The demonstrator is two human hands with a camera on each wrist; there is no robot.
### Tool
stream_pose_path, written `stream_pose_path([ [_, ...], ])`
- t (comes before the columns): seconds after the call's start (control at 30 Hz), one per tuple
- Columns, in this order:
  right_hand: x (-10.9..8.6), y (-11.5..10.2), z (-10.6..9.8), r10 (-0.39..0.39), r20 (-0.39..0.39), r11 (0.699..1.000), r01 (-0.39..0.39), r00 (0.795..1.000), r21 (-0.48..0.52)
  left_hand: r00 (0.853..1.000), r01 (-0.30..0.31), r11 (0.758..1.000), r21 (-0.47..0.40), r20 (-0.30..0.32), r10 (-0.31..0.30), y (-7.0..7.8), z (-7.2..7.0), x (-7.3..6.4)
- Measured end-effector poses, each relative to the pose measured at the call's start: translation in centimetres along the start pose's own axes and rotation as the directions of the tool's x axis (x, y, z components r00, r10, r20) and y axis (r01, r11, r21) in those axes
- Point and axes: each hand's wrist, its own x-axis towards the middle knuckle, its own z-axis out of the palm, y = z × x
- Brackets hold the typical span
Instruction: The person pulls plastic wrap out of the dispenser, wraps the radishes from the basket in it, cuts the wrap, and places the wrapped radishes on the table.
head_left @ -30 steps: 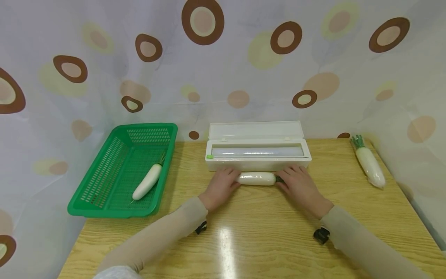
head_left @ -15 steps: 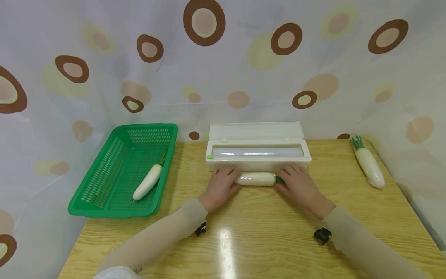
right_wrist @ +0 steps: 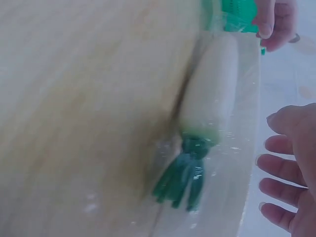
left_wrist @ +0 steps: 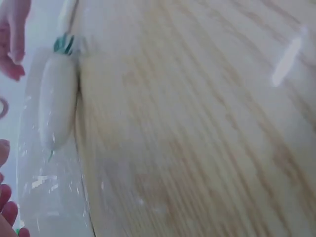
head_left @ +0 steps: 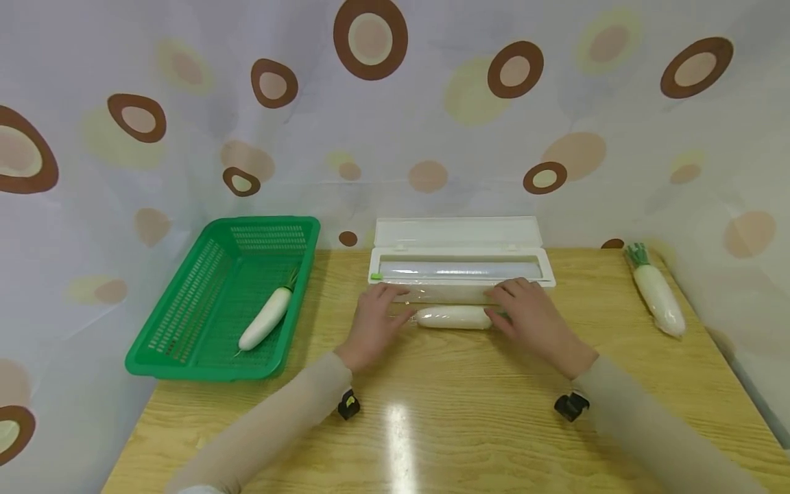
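White radish [head_left: 453, 317] lying left to right on the wooden surface [head_left: 469, 412], leaves [right_wrist: 182, 175] pointing right, plain through clear film [right_wrist: 213, 170] in the right wrist view, mostly hidden from the head. Left hand [head_left: 372, 324] and right hand [head_left: 533, 322] flank it, fingers parted, gripping nothing visible. White box [head_left: 463, 293] just beyond; surface stretches nearward

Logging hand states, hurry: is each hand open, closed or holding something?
Left hand: open, near the daikon.
Right hand: open, near its green top.

My head view faces forward and down at the table [head_left: 475, 394] — both wrist views, nearer, share one radish [head_left: 455, 317] from opposite ends
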Motion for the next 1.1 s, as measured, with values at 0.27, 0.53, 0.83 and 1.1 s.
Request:
stream_pose_path([
  [0.27, 4.8, -0.6, -0.4, -0.028, 0.024, 0.998, 0.026, 0.999, 0.055, 0.918, 0.321, 0.884, -0.34, -0.119, -0.379, -2.3, -1.2, 1.1],
  [0.53, 9.9, -2.4, 1.2, 0.031, 0.137, 0.981, -0.056, 0.99, 0.184, 0.926, 0.337, 0.837, -0.431, -0.007, -0.377, -4.9, -1.2, 1.6],
  [0.83, 13.8, -4.9, 4.4, 0.029, 0.193, 0.964, -0.079, 0.981, 0.254, 0.927, 0.313, 0.831, -0.46, -0.042, -0.372, -6.1, -0.7, 2.0],
  [1.1, 15.5, -6.7, 6.5, 0.061, 0.193, 0.944, -0.119, 0.979, 0.309, 0.934, 0.264, 0.839, -0.475, -0.09, -0.344, -7.0, -0.3, 1.9],
])
